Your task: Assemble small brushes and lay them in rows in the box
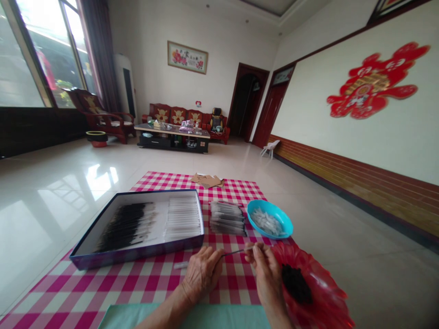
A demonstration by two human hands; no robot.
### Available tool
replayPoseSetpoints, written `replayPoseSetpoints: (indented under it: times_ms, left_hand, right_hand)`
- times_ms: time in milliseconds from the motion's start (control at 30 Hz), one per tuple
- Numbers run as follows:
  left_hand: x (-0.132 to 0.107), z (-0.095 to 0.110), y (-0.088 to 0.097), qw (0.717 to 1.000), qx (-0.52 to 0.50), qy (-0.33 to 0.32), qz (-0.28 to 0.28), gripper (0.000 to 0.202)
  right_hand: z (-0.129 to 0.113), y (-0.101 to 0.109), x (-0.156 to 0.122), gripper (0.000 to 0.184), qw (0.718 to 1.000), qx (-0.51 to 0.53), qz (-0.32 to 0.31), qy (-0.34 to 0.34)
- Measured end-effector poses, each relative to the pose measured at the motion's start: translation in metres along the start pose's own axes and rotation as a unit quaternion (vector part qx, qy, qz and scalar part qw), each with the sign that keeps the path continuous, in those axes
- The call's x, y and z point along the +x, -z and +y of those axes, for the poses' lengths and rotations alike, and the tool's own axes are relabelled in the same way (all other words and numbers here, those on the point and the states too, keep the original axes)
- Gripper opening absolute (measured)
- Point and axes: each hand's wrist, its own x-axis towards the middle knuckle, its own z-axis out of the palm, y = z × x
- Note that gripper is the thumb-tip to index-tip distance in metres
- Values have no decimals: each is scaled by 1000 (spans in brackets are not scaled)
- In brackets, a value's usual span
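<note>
My left hand (201, 272) and my right hand (263, 268) are closed in pinches on the two ends of a thin dark stick (233, 252), held just above the red-and-white checked cloth (137, 283). Beyond my left hand lies a shallow blue-rimmed box (137, 254) with rows of black-tipped sticks and clear sleeves. A stack of filled sleeves (227, 218) lies next to a blue bowl (286, 225) of small clear caps. By my right hand sits a red dish (325, 292) holding a dark clump (295, 283).
Scraps of brown cardboard (208, 180) lie at the cloth's far edge. A light green mat (147, 317) covers the near edge. Shiny tiled floor surrounds the cloth. A coffee table (173, 137), red sofa and armchair stand far back.
</note>
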Motion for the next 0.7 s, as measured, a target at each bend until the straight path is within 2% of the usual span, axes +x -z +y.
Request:
replayPoseSetpoints:
  times_ms: [233, 400, 700]
  left_hand:
    - [-1, 0, -1, 1000, -11, 7, 24, 27]
    - [0, 2, 3, 999, -3, 16, 45, 22]
    - [2, 8, 5, 999, -26, -2, 20, 20]
  right_hand:
    - [-11, 2, -1, 25, 995, -15, 79, 64]
    - [-12, 1, -1, 26, 995, -28, 60, 69]
    - [-8, -10, -8, 24, 994, -73, 31, 71]
